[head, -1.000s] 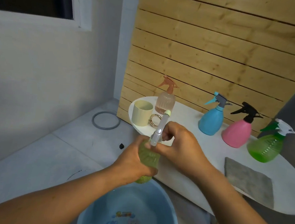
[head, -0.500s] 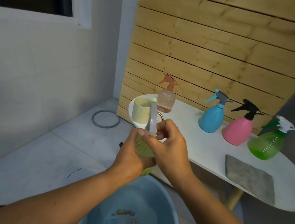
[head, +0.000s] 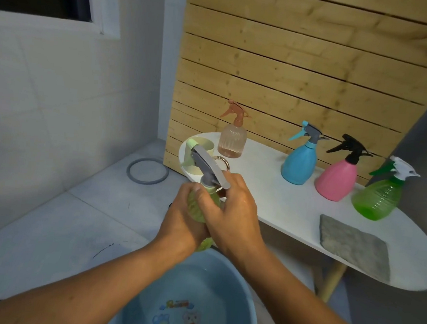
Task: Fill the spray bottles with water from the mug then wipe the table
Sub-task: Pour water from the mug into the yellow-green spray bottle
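1. Now the left hand (head: 184, 226) grips the light green spray bottle (head: 198, 206) over the blue basin (head: 238, 286), just off the desk (head: 268, 197).
2. Right hand (head: 231, 214) clasps the neck under the grey trigger head (head: 208, 165).
3. Best keep the bottle upright, body steady, and turn only the collar.

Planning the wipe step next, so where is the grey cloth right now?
In the head view, the grey cloth lies flat at the near right end of the white table, just in front of the green spray bottle; neither hand touches it.

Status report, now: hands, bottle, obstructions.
Left hand grips light-green bottle body; right hand at its neck. Held above blue basin. Nothing in the way.
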